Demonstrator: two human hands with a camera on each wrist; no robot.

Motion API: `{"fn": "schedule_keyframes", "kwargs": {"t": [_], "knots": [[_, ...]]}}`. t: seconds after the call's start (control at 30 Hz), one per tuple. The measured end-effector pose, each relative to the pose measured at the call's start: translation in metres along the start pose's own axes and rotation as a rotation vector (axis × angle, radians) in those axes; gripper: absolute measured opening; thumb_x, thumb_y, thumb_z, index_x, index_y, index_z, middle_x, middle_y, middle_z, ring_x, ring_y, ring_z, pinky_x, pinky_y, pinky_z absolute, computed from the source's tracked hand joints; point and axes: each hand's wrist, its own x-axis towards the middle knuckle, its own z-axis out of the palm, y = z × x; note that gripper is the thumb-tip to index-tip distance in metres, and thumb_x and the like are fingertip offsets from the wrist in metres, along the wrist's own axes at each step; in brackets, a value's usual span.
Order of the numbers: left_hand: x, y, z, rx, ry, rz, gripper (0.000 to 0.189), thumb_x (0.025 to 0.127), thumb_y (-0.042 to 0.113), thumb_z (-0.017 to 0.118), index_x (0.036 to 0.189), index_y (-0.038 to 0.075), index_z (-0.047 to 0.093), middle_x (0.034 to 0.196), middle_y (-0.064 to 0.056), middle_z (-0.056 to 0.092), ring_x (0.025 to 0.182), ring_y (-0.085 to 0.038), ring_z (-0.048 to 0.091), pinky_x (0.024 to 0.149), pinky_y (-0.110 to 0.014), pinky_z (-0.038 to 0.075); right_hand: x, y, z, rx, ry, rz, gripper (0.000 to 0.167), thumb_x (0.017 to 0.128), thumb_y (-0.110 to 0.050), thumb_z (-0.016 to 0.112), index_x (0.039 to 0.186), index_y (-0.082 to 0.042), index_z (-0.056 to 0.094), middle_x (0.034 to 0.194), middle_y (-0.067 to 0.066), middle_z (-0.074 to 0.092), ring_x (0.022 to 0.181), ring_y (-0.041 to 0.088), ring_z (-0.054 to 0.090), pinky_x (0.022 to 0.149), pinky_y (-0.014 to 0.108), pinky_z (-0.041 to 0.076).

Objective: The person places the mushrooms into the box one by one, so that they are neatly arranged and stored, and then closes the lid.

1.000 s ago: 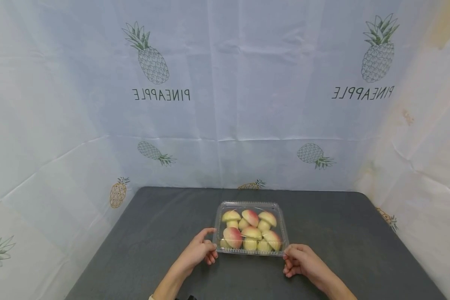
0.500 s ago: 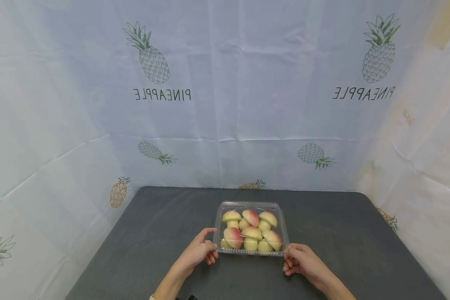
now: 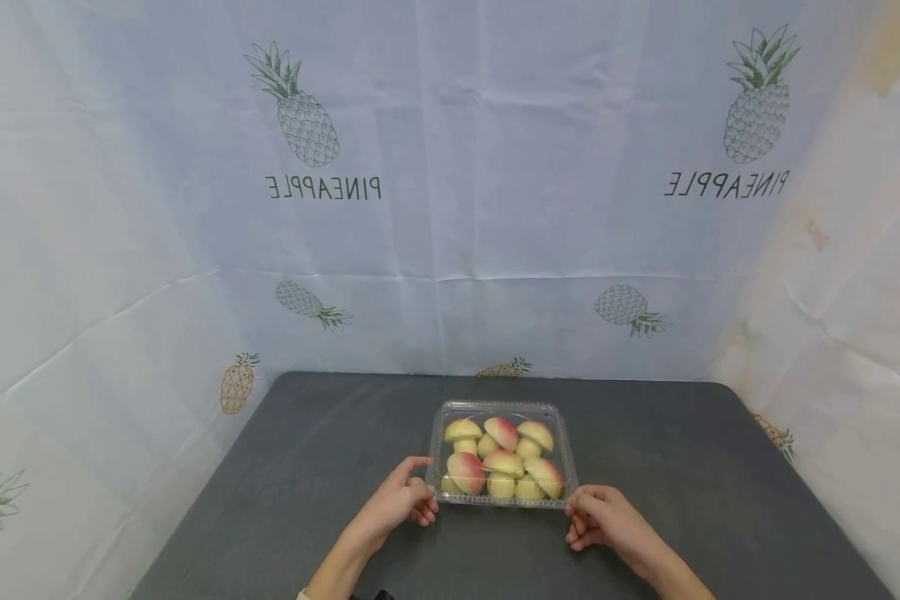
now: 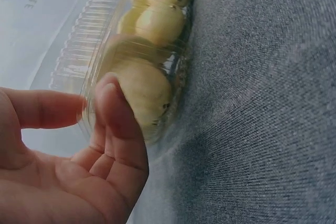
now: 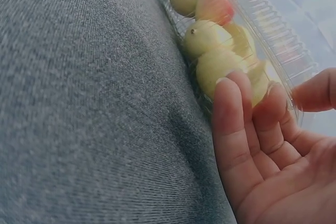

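A clear plastic clamshell box (image 3: pixel 498 408) lies on the dark tabletop, seen in the head view. Under its lid sit several mushroom-shaped pieces (image 3: pixel 502 462), yellow with pink on some caps. At the box's near left corner my left hand (image 3: pixel 396 504) pinches the ridged rim, one finger reaching along the left side. My right hand (image 3: pixel 607 525) pinches the near right corner. In the left wrist view, fingers (image 4: pixel 118 108) stand on both sides of the rim. The right wrist view shows my right fingers (image 5: pixel 231 114) at the box wall, in front of the pale round stems.
The dark cloth-like tabletop (image 3: pixel 330 433) spreads on both sides of the box. A pale curtain (image 3: pixel 457 208) printed with pineapples hangs behind the table and along both sides.
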Motion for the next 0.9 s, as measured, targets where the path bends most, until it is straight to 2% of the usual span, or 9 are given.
{"fn": "schedule_keyframes", "kwargs": {"t": [0.2,0.6,0.9], "knots": [[0.0012,-0.0016,0.0030,-0.015,-0.005,0.003,0.057,0.095,0.004,0.053,0.145,-0.010,0.030,0.078,-0.009,0.063,0.064,-0.017,0.063,0.059,-0.028,0.055,0.0003,-0.0030,0.0012,-0.012,0.019,0.011,0.025,0.105,-0.019,0.051,0.091,-0.002,0.063,0.071,0.003,0.063,0.068,0.017,0.068,0.067,0.035,0.062],[0.0002,0.0012,0.0056,-0.048,0.006,0.009,0.055,0.094,0.001,0.053,0.144,-0.008,0.032,0.074,-0.007,0.061,0.060,-0.014,0.059,0.056,-0.024,0.051,-0.0003,-0.0040,0.0018,-0.026,0.015,0.005,0.027,0.106,-0.021,0.049,0.092,-0.002,0.061,0.069,0.002,0.059,0.070,0.019,0.068,0.067,0.037,0.062],[-0.0034,0.0042,0.0102,-0.019,0.050,-0.006,0.050,0.094,-0.002,0.051,0.140,-0.006,0.034,0.069,-0.005,0.059,0.055,-0.014,0.057,0.054,-0.024,0.048,-0.0023,-0.0041,0.0022,-0.019,0.000,-0.002,0.025,0.105,-0.019,0.049,0.092,-0.001,0.061,0.069,0.002,0.059,0.070,0.018,0.069,0.067,0.036,0.062]]}}
